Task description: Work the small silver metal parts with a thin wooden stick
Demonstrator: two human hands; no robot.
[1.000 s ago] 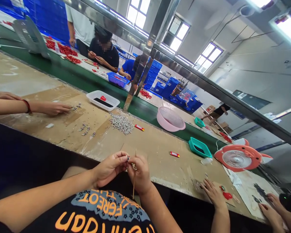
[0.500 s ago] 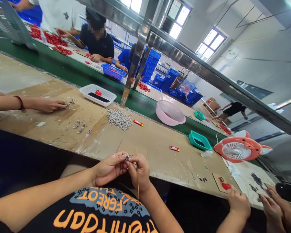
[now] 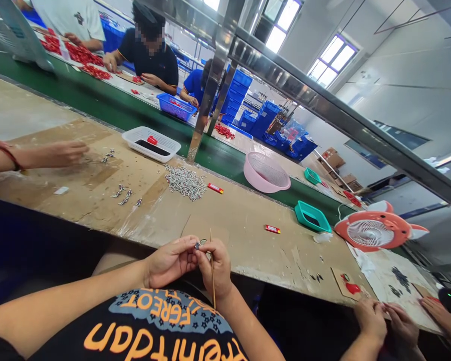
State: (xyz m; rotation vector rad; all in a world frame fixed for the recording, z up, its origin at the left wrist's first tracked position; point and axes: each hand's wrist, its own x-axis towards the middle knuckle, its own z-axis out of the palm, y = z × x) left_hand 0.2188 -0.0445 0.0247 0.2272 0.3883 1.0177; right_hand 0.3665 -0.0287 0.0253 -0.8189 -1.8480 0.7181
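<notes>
My left hand is at the front edge of the bench, thumb and fingers pinched on a small dark metallic piece. Touching the same piece from the other side, my right hand also keeps a thin wooden stick upright against its fingers. The piece is too small to make out in detail. Behind my hands lies a flat cardboard sheet, and farther back is a heap of small silvery pieces beside a red packet.
A white basket, pink basket, green tray and orange fan stand along the bench's far side. Another person's hand is at the left; other people's hands work at the right. A metal post rises behind.
The neighbour's hand at the left has pulled back from the small metal parts. At the right, the other people's hands have shifted closer together. My hands look almost unchanged.
</notes>
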